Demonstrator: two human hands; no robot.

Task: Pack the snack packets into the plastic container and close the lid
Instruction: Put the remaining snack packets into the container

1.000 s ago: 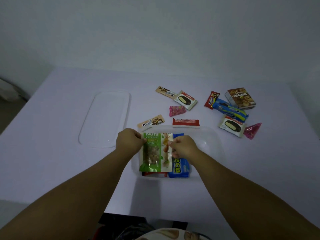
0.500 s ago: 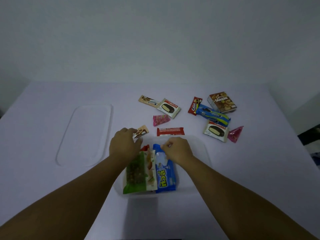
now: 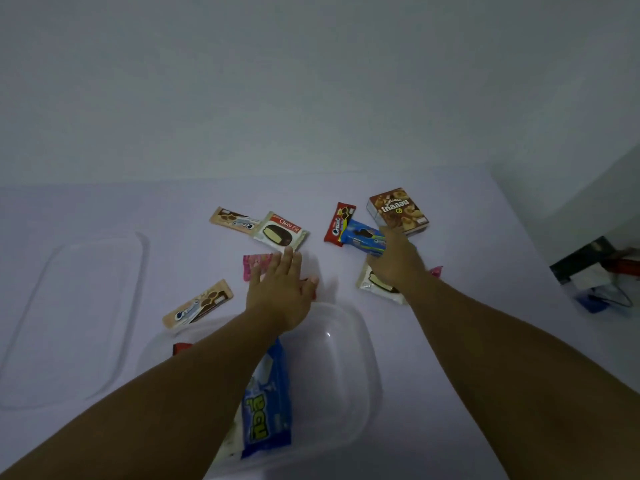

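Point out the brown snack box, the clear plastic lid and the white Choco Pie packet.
brown snack box (image 3: 398, 211), head view, top face.
clear plastic lid (image 3: 74, 317), head view, centre panel.
white Choco Pie packet (image 3: 280, 232), head view, printed front.

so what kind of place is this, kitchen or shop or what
Probably a plain room at home or a simple recording setup, not a shop. A bare white table stands against an empty pale wall, and the only goods are loose snack packets such as a Choco Pie beside a clear plastic container.
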